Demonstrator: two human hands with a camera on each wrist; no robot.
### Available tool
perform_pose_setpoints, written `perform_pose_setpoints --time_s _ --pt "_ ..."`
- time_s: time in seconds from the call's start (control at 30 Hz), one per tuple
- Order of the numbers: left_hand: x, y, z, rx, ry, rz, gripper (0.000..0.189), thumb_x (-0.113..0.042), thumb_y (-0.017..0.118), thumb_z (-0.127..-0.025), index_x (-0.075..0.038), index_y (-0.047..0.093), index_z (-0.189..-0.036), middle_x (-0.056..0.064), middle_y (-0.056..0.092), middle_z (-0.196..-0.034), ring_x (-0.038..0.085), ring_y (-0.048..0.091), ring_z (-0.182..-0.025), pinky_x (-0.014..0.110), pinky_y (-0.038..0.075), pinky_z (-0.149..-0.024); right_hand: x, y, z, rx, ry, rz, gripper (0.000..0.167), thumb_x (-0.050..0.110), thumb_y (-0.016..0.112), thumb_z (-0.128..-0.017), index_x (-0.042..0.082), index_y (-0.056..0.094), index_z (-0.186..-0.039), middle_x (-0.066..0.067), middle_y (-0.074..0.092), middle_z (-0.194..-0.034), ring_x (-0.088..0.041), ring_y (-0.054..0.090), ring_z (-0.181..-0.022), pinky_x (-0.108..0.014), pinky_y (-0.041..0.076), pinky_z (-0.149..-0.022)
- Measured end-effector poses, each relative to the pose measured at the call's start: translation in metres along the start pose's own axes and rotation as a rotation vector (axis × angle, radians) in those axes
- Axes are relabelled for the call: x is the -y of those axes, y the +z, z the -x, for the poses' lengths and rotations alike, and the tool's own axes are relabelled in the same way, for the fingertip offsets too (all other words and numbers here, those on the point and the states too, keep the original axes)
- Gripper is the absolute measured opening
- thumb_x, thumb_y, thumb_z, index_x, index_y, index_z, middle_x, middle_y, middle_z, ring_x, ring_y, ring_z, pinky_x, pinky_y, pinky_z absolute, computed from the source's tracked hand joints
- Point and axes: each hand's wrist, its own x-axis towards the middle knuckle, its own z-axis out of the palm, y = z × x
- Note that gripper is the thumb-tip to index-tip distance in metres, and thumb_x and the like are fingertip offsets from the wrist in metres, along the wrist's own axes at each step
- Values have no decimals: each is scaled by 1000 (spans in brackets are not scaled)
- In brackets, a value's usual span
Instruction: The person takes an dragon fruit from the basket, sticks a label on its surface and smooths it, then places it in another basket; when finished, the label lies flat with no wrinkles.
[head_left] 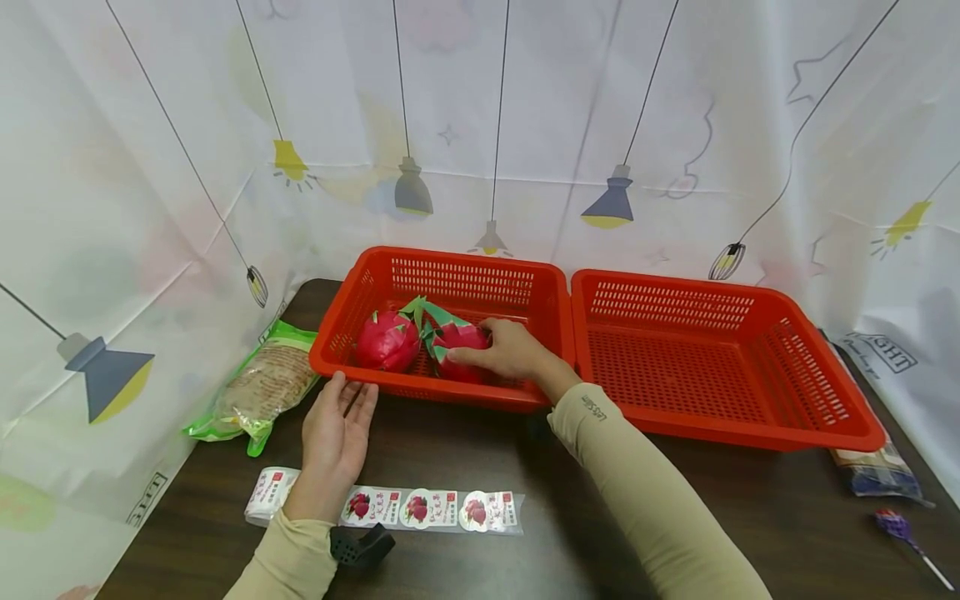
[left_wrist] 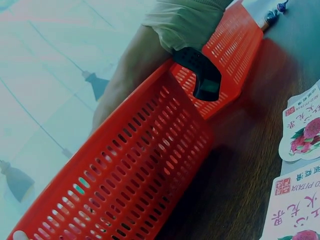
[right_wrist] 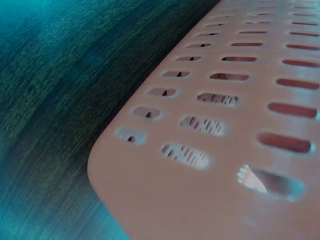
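Observation:
Two pink-red dragon fruits with green-tipped scales lie in the left red plastic basket in the head view. My right hand reaches over its front rim and grips the right dragon fruit from above, thumb on the near side. Beside it, to the left, sits the other dragon fruit. My left hand is at the basket's front left, palm turned up, with extended fingertips right at the rim. In the left wrist view the slotted basket wall hides most of the fruit; the right wrist view shows mainly basket wall.
A second red basket stands close on the right. A strip of dragon-fruit labels with its roll lies in front. A green-edged bag of brown food is at the left. At the right are another package and a lollipop.

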Motion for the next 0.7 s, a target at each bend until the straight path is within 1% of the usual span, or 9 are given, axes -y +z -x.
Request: perform_pose_setpoints --time_s 0.2,0.33,0.57,0.7 --pt "0 0 -1 -3 5 -5 24 -29 54 -106 -15 48 -125 -1 55 -104 13 55 -103 19 58 -88 -2 -3 2 -16 -12 -10 82 62 76 -81 12 51 -141 -3 66 -125 -22 62 -106 -35 60 -89" --pt "0 0 -1 -8 12 -14 23 -28 53 -106 -15 48 -124 -1 55 -104 13 56 -102 19 58 -88 -1 -3 3 -18 -15 -10 78 59 77 -82 13 51 -139 -4 66 -125 -22 62 -106 -35 60 -89" --pt "-1 1 -1 -16 18 -12 21 -28 54 -106 -14 50 -121 0 55 -103 13 56 -100 19 59 -87 9 2 3 40 -15 15 86 56 84 -75 15 44 -140 -4 62 -127 -22 60 -114 -41 59 -95" --pt "-1 2 1 -8 25 -10 20 -27 55 -106 -13 50 -119 0 56 -101 13 57 -97 19 59 -85 11 5 1 36 -16 39 87 55 87 -73 14 45 -136 -4 63 -124 -21 61 -112 -41 59 -95"
